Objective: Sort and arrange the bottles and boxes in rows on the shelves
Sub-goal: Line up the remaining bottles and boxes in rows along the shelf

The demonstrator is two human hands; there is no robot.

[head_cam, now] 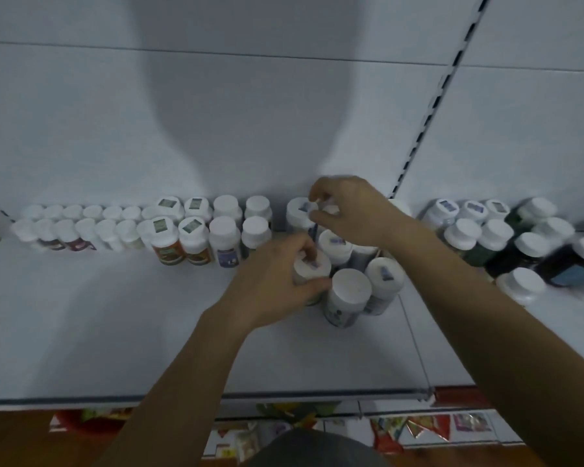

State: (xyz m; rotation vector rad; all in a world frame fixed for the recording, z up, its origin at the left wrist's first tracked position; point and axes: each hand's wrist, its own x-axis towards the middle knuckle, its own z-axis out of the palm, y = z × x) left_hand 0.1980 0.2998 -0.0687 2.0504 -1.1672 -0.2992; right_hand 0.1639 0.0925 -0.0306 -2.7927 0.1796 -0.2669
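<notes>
White-capped bottles stand on a white shelf (pixel 115 315). My left hand (pixel 277 281) grips a white-capped bottle (pixel 312 267) with a small sticker on its lid, in the loose cluster at the middle. My right hand (pixel 348 210) reaches further back, its fingertips pinching the cap of a bottle (pixel 329 208) near the back wall, mostly hidden by the hand. Beside them stand a plain-capped bottle (pixel 351 286), a sticker-capped bottle (pixel 385 273) and another (pixel 334 242).
Two neat rows of bottles (pixel 132 227) run along the back at the left. A group of dark bottles (pixel 520 244) with white caps crowds the right shelf section. A slotted upright (pixel 429 112) divides the back wall. Packets show on a lower shelf (pixel 418 429).
</notes>
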